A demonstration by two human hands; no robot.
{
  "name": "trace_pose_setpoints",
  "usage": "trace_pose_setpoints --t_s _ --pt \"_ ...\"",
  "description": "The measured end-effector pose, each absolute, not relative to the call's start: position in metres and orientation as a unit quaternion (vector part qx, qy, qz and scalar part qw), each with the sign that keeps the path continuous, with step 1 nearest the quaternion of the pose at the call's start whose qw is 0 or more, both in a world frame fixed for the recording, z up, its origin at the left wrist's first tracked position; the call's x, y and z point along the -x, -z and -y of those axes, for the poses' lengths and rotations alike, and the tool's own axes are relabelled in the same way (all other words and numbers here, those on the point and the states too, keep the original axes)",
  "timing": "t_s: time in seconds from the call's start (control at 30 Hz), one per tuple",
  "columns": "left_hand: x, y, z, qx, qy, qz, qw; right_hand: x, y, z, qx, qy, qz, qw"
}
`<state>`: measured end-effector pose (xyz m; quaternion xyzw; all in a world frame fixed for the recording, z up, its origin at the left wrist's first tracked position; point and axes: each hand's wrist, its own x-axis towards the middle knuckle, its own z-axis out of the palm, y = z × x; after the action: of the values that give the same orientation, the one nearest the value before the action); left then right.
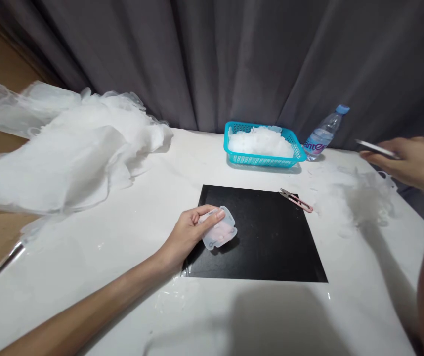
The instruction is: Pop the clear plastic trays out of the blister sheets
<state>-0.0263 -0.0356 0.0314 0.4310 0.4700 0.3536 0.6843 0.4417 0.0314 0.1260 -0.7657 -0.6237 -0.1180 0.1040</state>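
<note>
My left hand (195, 225) pinches a small translucent white piece with scalloped, notched edges (221, 232) between thumb and fingers. It is held just above the black mat (267, 237). Raised at the far right, my right hand (417, 160) is closed around a slim, pale, pen-like tool (378, 148) whose thin tip points left. Below that hand lies a loose heap of wispy white scraps (371, 198). Thread snips with a pink handle (301, 201) rest across the mat's upper right edge.
A turquoise basket (264, 160) filled with white pieces stands at the back of the white table (123, 277). Beside it leans a water bottle (323, 136) with a blue cap. A large pile of sheer white fabric (82, 143) covers the back left. Behind hangs a grey curtain (234, 59).
</note>
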Motion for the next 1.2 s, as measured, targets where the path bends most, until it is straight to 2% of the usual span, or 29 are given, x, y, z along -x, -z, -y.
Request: trace_pose_setpoints --t_s 0.03,0.1,0.27,0.37,0.7,1.2 --pt "0.026 -0.031 0.036 -0.433 -0.356 -0.468 0.683 -0.412 -0.127 -0.03 0.762 0.057 0.632 0.125" --pt "0.026 -0.03 0.036 -0.434 -0.357 -0.462 0.686 -0.35 -0.124 -0.024 0.667 -0.067 0.717 0.191" --pt "0.026 -0.031 0.035 -0.448 -0.357 -0.431 0.697 -0.233 -0.102 0.005 0.41 -0.298 0.838 0.202" --pt "0.028 -0.029 0.035 -0.47 -0.364 -0.405 0.695 -0.206 -0.093 0.019 0.311 -0.365 0.855 0.198" --pt "0.027 -0.028 0.04 -0.505 -0.351 -0.363 0.7 -0.199 -0.081 0.024 0.237 -0.291 0.884 0.279" --pt "0.028 -0.029 0.039 -0.495 -0.347 -0.351 0.716 -0.204 -0.087 0.029 0.232 -0.279 0.891 0.275"
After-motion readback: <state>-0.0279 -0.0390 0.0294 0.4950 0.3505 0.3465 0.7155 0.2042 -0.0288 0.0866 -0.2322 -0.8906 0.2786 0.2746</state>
